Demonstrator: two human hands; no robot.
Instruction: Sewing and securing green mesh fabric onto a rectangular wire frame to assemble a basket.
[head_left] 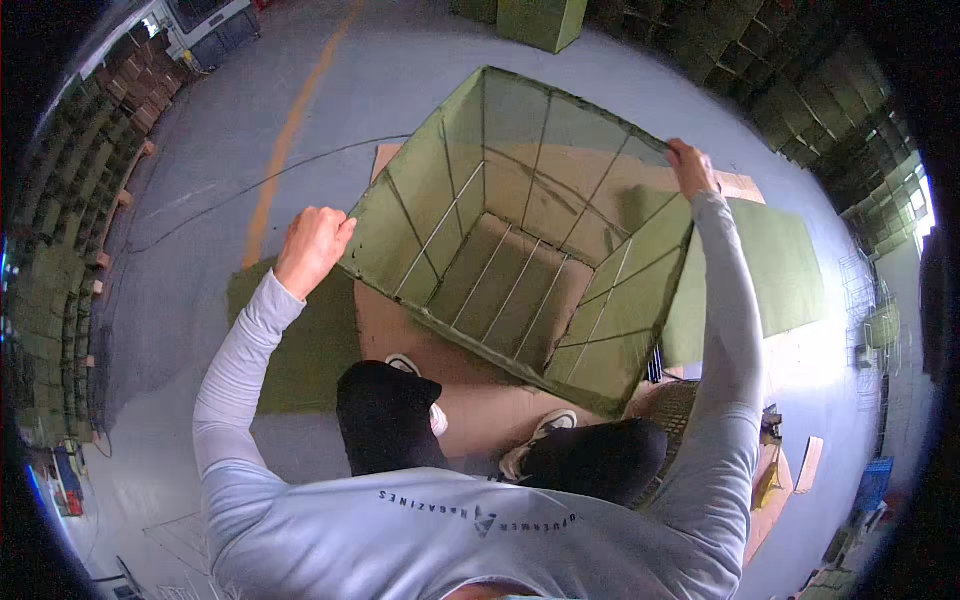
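Between my hands is a large box-shaped wire frame (470,120) lined with thin, see-through green mesh. It is tilted, with its open side facing me, and dark rods run down its walls and across its bottom. My left hand (312,248) is closed at the left corner of its rim. At the far right corner, my right hand (692,168) is closed on the edge, fingers wrapped over it. Beneath the frame, a flat cardboard sheet (455,365) lies on the floor.
Green sheets (760,270) lie to the right, another green sheet (300,355) to the left. A green box (540,22) stands ahead. Stacks of green goods (60,260) line the left and the far right. A wooden piece (808,465) and a blue crate (875,482) are at lower right.
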